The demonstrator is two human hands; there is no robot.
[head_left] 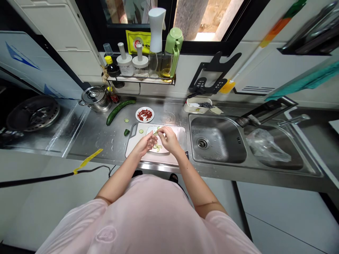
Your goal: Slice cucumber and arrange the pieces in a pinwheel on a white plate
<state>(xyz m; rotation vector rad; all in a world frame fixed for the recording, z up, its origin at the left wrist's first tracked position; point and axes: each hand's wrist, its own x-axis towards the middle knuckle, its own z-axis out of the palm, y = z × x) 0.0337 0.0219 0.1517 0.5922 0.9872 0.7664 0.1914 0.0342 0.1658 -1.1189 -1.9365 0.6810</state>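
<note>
Pinching a cucumber slice (156, 133) above the white cutting board (135, 141), the right hand (168, 138) is closed — the left hand (146, 144) curls half-open, holding nothing.

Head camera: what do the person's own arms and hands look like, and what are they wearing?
The pale pink T-shirt has short, loose sleeves and a small round mark on its front. The left arm and right arm are bare below the sleeves. The left hand and right hand wear no gloves, and no watch or cable shows.
</note>
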